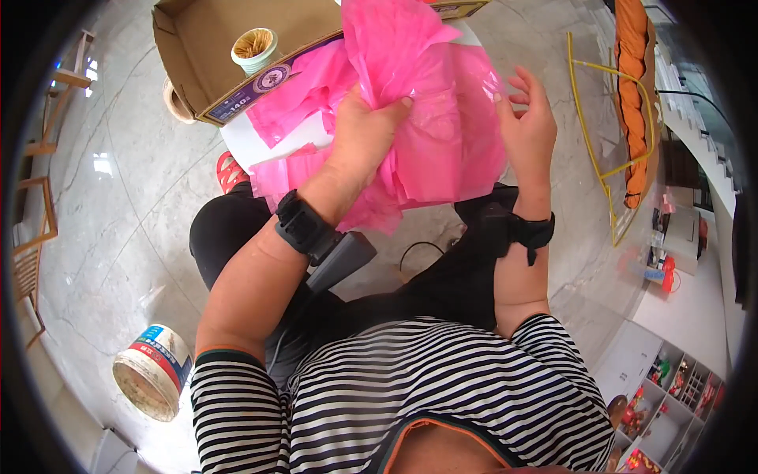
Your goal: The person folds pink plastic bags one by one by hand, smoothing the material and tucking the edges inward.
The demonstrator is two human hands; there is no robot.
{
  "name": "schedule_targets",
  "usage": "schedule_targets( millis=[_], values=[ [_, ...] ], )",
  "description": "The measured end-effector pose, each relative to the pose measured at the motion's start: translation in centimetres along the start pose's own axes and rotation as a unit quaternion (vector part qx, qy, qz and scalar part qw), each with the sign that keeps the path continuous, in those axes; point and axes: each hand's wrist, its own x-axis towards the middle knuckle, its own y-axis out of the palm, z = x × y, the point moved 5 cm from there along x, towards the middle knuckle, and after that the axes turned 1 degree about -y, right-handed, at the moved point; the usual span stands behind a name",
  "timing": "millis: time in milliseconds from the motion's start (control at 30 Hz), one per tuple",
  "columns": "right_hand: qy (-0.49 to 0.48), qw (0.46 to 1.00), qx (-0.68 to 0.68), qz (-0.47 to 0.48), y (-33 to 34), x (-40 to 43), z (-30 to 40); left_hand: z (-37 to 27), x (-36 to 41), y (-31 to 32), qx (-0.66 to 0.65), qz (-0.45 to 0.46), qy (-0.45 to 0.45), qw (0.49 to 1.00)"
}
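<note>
My left hand (364, 127) grips a gathered bunch of thin pink plastic film (426, 130), thumb laid across it. Above that hand the film puffs up, and below it folded layers hang over the front of a white tabletop (243, 139). My right hand (530, 112) is at the film's right side with its fingers spread and holds nothing. Whether its thumb touches the film I cannot tell. More loose pink pieces (284, 175) lie under and left of my left forearm. Each wrist wears a black strap.
An open cardboard box (201, 59) stands at the back left, with a pale green cup of toothpicks (254, 50) at its near wall. A used plastic bucket (151, 373) is on the floor at left. A yellow metal frame (598, 148) and an orange padded item (633, 106) are at right.
</note>
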Motion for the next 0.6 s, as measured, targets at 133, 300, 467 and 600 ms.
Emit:
schedule_targets(
  millis=[133,300,467,600],
  values=[
    [0.048,0.980,-0.189,0.041,-0.3,-0.5,-2.9,-0.4,-0.1,0.2,0.007,0.001,0.007,1.000],
    [0.131,0.984,-0.092,0.079,-0.9,-0.5,-3.4,-0.4,0.0,0.2,0.026,-0.012,0.001,1.000],
    [0.066,0.994,0.085,-0.018,-1.5,-0.3,-1.3,-0.1,0.1,0.2,0.015,-0.005,0.007,1.000],
    [0.061,0.953,0.297,-0.023,-0.4,-1.0,1.1,-0.3,0.0,0.3,-0.001,0.004,-0.004,1.000]
  ],
)
